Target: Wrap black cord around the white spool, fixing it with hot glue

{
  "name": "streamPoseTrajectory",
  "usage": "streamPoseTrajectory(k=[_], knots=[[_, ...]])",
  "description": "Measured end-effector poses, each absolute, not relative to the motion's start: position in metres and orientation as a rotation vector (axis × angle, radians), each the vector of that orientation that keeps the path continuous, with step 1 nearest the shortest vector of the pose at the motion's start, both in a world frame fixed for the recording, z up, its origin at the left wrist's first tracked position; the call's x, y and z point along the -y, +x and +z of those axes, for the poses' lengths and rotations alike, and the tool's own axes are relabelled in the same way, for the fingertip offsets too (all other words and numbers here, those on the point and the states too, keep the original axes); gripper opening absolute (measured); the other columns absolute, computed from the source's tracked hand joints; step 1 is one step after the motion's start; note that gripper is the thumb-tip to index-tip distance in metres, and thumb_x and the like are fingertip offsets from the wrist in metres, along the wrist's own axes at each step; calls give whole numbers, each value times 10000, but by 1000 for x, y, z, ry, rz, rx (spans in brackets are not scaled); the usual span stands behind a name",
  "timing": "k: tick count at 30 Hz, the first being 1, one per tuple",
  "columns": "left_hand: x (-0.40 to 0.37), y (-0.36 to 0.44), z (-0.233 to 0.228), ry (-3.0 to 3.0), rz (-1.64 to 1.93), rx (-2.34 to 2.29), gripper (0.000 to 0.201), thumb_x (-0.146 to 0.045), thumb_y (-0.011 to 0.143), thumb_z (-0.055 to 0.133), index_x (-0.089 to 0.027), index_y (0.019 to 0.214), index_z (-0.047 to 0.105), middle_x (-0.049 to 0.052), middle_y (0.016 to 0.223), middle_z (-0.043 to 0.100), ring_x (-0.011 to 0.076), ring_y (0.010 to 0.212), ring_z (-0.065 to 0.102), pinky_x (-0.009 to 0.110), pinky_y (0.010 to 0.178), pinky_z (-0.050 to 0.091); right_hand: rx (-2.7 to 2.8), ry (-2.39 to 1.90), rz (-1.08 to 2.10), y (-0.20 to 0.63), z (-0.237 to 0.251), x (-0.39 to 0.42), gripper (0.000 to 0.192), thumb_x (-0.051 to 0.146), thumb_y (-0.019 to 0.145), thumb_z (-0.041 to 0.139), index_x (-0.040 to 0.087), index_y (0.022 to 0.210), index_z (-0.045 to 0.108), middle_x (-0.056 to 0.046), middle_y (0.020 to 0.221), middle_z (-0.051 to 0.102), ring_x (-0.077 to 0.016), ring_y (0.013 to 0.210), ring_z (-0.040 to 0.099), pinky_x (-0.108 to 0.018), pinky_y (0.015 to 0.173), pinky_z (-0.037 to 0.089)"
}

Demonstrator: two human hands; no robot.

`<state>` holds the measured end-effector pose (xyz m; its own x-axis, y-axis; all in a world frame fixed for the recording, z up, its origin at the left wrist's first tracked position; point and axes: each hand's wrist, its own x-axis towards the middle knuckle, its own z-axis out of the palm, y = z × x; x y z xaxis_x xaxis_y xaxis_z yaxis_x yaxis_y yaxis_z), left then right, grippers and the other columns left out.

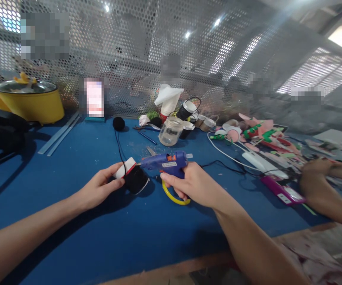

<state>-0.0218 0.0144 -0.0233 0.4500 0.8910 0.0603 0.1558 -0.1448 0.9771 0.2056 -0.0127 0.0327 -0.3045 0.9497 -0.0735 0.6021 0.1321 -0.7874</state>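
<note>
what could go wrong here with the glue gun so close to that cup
The glue gun nozzle points at the yarn-wrapped cup right beside the left hand, so hot glue could reach the fingertips. The black yarn strand trails back to its ball and might snag. The gun's cord runs toward another person's hands and could get tugged.
</note>
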Motion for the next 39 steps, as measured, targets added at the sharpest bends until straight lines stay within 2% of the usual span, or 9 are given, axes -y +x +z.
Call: streamPoseTrajectory(k=[7,11,16,21,29,39], knots=[[-15,-22,-24,1614,832,-993,370,-325,702,551,-136,1019,577,54,907,654,220,844,547,312,782,428,1942,-1498,1031,205,32,11,248,295,783,477,154,581,492,50,367,442,-68,335,426,-184,385,380],[-14,-22,-22,1652,816,-995,350,-333,710,536,-136,994,590,47,921,650,225,874,540,318,822,410,1969,-1498,1038,206,34,13,252,293,789,469,151,582,496,55,351,430,-64,323,411,-186,390,378],[-15,-21,-22,1611,809,-1031,421,-341,708,527,-125,1069,541,58,951,644,230,887,534,322,822,410,1944,-1523,1012,206,33,12,246,297,780,480,153,580,494,48,368,446,-70,331,429,-188,387,377],[-14,-21,-21,1639,804,-995,350,-327,707,526,-132,994,574,52,941,645,223,881,543,315,837,399,1953,-1494,1031,204,32,15,244,303,778,482,151,588,500,50,366,436,-67,332,421,-185,385,370],[-13,-20,-21,1633,825,-1058,388,-324,676,543,-133,1013,572,47,905,659,217,839,556,309,795,427,1952,-1449,1083,207,32,15,249,317,784,477,145,608,510,52,370,427,-61,336,411,-178,381,364],[-14,-21,-21,1640,840,-1048,400,-322,683,542,-129,1031,574,52,954,660,222,885,560,315,838,423,1946,-1500,1042,206,33,15,247,301,786,475,149,593,498,50,363,435,-64,328,413,-182,380,364]])
